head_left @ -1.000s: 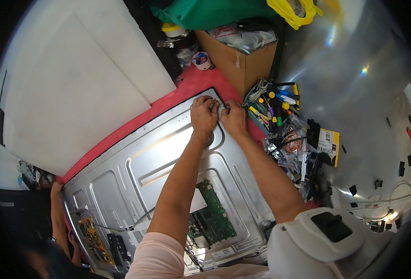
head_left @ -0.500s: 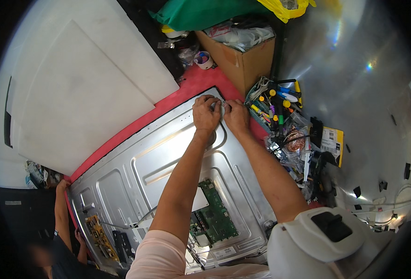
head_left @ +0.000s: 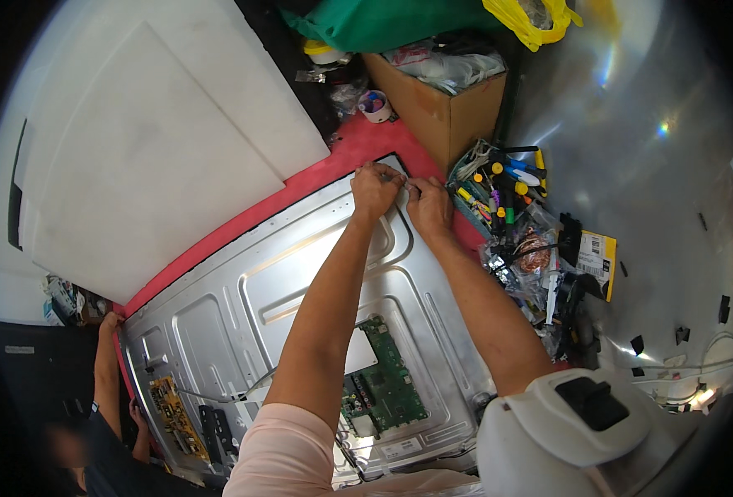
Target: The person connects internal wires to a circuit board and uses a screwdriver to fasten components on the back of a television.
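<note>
Biggest thing first: a wide silver sheet-metal panel (head_left: 279, 277), ribbed and black-edged, lies flat across the work area, its far corner right under the person's hands. Behind it leans a broad white sheet (head_left: 159, 182), and bright red cloth (head_left: 358, 139) shows along the panel's edge. The panel's back is uncovered, so that much looks done. A rectangular green circuit board (head_left: 399, 389) is in place, and so is a narrow yellow-brown circuit board (head_left: 171, 406) near the other end; neither looks taken off. Over there, a co-worker's hand (head_left: 112, 320) is at the panel's left corner.

Now down to the corner! The left hand (head_left: 373, 190) rests over it, fingers curled; the right hand (head_left: 430, 207) comes in from beside, thumb and finger bent close together. Fingertips nearly meet at the rim, but whether either grips anything I cannot tell; it's too small. This corner looks unfinished, with both hands busy on it; how much remains elsewhere doesn't show.
</note>
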{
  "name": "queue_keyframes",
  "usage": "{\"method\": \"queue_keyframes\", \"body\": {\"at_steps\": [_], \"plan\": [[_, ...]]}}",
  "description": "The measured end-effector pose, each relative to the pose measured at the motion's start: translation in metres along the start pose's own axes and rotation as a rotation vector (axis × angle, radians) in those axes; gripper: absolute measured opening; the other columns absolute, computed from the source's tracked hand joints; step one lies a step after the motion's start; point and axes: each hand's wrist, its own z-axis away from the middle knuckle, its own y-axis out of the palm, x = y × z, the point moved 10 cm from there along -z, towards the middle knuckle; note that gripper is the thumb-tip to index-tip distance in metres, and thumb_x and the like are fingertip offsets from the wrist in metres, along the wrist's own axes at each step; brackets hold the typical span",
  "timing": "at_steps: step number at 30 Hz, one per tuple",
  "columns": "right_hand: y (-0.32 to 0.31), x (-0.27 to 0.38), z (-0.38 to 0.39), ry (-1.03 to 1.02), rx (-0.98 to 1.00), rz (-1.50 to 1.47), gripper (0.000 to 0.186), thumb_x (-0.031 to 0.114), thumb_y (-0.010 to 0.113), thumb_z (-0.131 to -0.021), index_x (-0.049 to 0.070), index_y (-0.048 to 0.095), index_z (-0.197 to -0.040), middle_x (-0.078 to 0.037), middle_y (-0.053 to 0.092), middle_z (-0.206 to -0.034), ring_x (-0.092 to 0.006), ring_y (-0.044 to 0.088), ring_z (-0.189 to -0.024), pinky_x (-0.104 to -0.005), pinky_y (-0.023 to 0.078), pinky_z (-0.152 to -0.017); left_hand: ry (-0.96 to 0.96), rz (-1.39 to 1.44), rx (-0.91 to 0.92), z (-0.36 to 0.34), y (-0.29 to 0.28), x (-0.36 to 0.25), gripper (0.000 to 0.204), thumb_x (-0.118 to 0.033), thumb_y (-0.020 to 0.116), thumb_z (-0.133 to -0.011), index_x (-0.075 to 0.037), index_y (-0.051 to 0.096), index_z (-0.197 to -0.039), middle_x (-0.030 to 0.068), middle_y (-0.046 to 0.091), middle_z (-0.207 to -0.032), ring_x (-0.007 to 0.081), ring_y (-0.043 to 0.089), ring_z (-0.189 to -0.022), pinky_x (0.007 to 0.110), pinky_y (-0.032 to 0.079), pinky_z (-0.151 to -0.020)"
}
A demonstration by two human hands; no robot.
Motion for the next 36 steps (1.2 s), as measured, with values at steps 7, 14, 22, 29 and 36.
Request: {"method": "queue_keyframes", "body": {"at_steps": [7, 14, 22, 29, 36], "plan": [[0.006, 0.008, 0.003, -0.029, 0.053, 0.096, 0.018, 0.014, 0.061, -0.082, 0.004, 0.067, -0.096, -0.019, 0.06, -0.092, -0.0391, 0.059, -0.087, -0.0461, 0.048, -0.077, 0.069, -0.025, -0.042, 0.001, -0.005, -0.005, 0.016, -0.021, 0.076, -0.069, -0.008, 0.075, -0.08, 0.0164, 0.068, -0.087, 0.0293, 0.063, -0.086, 0.038, 0.048, -0.079], [0.005, 0.0, 0.0, 0.005, 0.046, 0.072, 0.019, 0.017, 0.063, -0.081, 0.006, 0.068, -0.096, -0.018, 0.061, -0.094, -0.0375, 0.06, -0.088, -0.0455, 0.049, -0.076, 0.065, -0.015, -0.004, 0.0, 0.001, -0.006, 0.015, -0.022, 0.077, -0.07, -0.01, 0.074, -0.078, 0.0127, 0.065, -0.092, 0.0305, 0.057, -0.096, 0.041, 0.042, -0.088], [0.007, 0.005, 0.005, 0.004, 0.055, 0.162, 0.021, 0.02, 0.06, -0.083, 0.007, 0.069, -0.096, -0.018, 0.06, -0.094, -0.0372, 0.06, -0.087, -0.0451, 0.049, -0.076, -0.053, 0.024, 0.108, -0.005, 0.007, 0.002, 0.017, -0.024, 0.076, -0.069, -0.01, 0.074, -0.077, 0.0125, 0.068, -0.085, 0.0285, 0.062, -0.088, 0.039, 0.046, -0.082], [0.007, 0.008, 0.005, 0.014, 0.069, 0.154, 0.022, 0.02, 0.059, -0.083, 0.006, 0.068, -0.098, -0.018, 0.059, -0.096, -0.0379, 0.061, -0.087, -0.046, 0.049, -0.077, -0.009, -0.029, 0.077, -0.01, 0.004, 0.005, 0.017, -0.023, 0.076, -0.067, -0.01, 0.073, -0.078, 0.0106, 0.07, -0.076, 0.0253, 0.066, -0.077, 0.036, 0.049, -0.075], [0.01, 0.01, 0.005, -0.009, 0.105, 0.188, 0.024, 0.021, 0.058, -0.085, 0.004, 0.067, -0.1, -0.018, 0.058, -0.096, -0.0385, 0.061, -0.087, -0.0463, 0.049, -0.076, -0.107, 0.061, 0.197, -0.023, 0.015, 0.022, 0.017, -0.022, 0.077, -0.066, -0.01, 0.073, -0.078, 0.0082, 0.071, -0.079, 0.0222, 0.068, -0.078, 0.033, 0.051, -0.073]]}}
